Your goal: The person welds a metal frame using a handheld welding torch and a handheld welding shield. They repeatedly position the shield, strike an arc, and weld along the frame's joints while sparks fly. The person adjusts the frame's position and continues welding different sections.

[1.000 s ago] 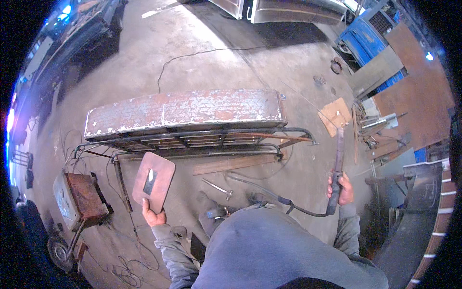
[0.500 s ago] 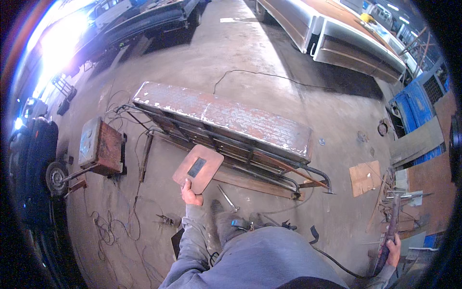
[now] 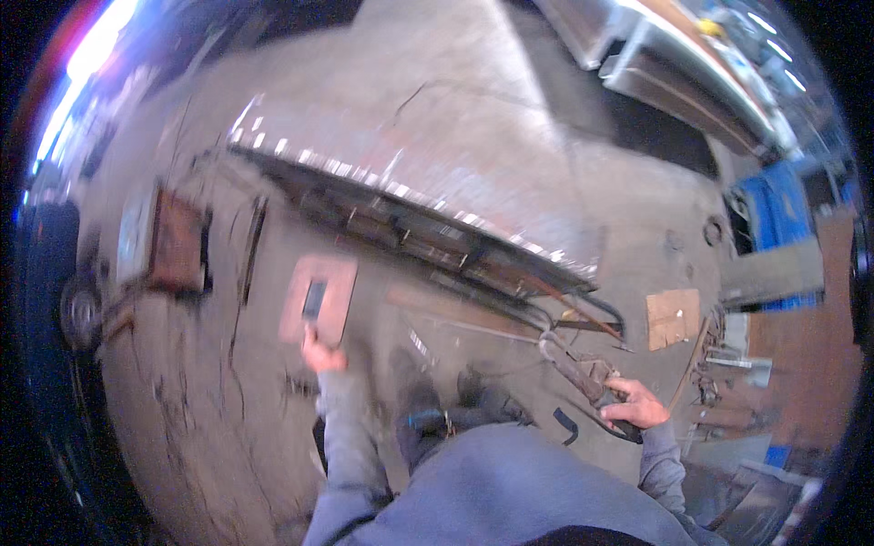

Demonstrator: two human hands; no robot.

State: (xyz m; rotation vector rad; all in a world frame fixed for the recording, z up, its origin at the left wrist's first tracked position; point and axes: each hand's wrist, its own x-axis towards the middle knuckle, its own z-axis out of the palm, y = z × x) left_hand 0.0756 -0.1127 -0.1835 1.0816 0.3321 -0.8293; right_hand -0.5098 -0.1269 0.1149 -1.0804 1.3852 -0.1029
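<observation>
My left hand [image 3: 323, 352] is closed on a flat, reddish-brown welding hand shield [image 3: 339, 296] with rounded corners and a dark rectangular window. The shield is held out over the floor, left of my body. On the other side, my right hand [image 3: 640, 407] wraps round a long, worn brown electrode holder [image 3: 574, 371], tilted with its head toward the bench frame. From that head a thin pale rod appears to run leftward, though motion blur smears it. Beyond both hands lies a long metal bench [image 3: 437, 182] with flaking paint and a tubular frame.
A rusty box-shaped machine [image 3: 177, 241] stands at the left, near a vehicle wheel [image 3: 82, 309]. A hammer-like tool [image 3: 419, 342] lies by my feet. Cardboard [image 3: 674, 318], metal sheets [image 3: 774, 273] and scrap line the right side. Loose cables trail over the floor.
My right hand has swung the electrode holder from the lower right inward, up near the bench's right end. The shield sits further left and more upright. The whole view has shifted and blurred.
</observation>
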